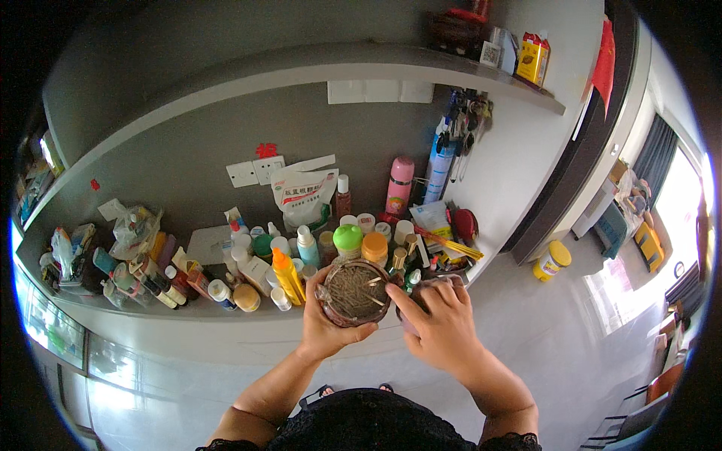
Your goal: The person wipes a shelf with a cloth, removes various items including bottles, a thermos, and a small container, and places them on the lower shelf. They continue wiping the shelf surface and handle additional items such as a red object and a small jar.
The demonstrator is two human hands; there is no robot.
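My left hand (331, 327) grips a round, dark reddish-brown incense burner (322, 295) by its side, thumb along the near rim. Grey-brown ash-like filling (352, 289) fills it, and a few short pale sticks (374, 291) stand or lie at its right side. Close beside it, my right hand (444, 323) is closed round a second round, dark brownish thing (407, 319), mostly hidden by the fingers. The right index finger stretches to the burner's right rim, near the sticks. Both hands are held in front of the crowded shelf.
The lower shelf (180, 319) carries many bottles and jars, among them a yellow bottle (287, 276), a green-capped jar (347, 239) and a pink flask (399, 186). Above runs another shelf (316, 71). A yellow bucket (553, 261) stands on the floor to the right.
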